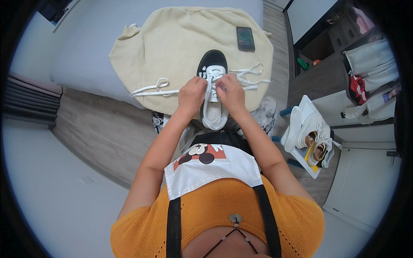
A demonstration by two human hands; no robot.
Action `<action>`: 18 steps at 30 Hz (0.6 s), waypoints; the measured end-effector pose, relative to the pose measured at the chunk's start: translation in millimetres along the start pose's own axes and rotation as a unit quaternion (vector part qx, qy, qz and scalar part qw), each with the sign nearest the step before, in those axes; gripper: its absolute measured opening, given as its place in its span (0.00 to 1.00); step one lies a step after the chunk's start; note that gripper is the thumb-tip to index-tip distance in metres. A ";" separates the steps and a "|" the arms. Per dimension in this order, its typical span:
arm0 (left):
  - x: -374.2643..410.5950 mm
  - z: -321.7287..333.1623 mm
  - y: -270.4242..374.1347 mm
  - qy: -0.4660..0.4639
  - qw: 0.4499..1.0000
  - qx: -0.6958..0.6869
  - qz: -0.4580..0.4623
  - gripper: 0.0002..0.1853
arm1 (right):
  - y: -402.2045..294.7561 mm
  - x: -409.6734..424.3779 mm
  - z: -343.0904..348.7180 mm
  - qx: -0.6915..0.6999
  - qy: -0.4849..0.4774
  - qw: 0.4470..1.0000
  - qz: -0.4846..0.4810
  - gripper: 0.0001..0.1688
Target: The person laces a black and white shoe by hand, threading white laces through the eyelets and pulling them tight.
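A black canvas sneaker (212, 59) with a white tongue and white lining lies toe away from me on a cream fleece cover. White laces (215, 73) are threaded through its front part; loose lengths trail over the fleece on both sides. My left hand (192, 95) is at the left edge of the lacing, fingers closed around the shoe's eyelet side or a lace; which one is hidden. At the right eyelets, my right hand (231, 93) has thumb and forefinger brought together by the lace, though what lies between the fingertips is too small to tell.
A smartphone (245, 38) lies on the cream fleece cover (174, 42), which is spread on a bed (93, 64). To the right, a white stool (314, 172) with blue legs holds several white shoes (309, 129). Behind it stands a dark cabinet (319, 80) with open shelves.
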State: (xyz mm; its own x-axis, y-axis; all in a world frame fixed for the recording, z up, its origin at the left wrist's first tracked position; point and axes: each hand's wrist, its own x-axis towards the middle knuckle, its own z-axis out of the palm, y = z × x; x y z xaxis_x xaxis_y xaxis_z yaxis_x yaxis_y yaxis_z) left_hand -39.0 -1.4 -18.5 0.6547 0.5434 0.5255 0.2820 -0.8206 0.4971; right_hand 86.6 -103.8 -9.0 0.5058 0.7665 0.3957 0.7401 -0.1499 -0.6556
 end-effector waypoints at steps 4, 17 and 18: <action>-6.2 -2.4 -8.0 0.015 0.999 -0.044 -0.025 0.05 | -0.6 -0.9 2.2 -0.009 0.032 0.999 0.008 0.17; -71.1 -62.9 -90.7 0.094 0.977 0.088 -0.168 0.04 | -0.5 2.6 -1.2 0.008 0.024 0.998 0.058 0.30; -73.0 -62.5 -90.1 0.087 0.977 0.096 -0.170 0.05 | -0.8 2.4 -0.5 0.007 0.020 0.998 0.061 0.29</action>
State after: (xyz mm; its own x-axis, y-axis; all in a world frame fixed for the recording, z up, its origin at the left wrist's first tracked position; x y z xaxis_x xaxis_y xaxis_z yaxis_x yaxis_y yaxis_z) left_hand -156.0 44.0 -58.5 0.3755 0.7989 0.4698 0.6007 -0.5958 0.5331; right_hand 87.4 -102.1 -7.3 0.6100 0.7170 0.3373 0.6650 -0.2319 -0.7099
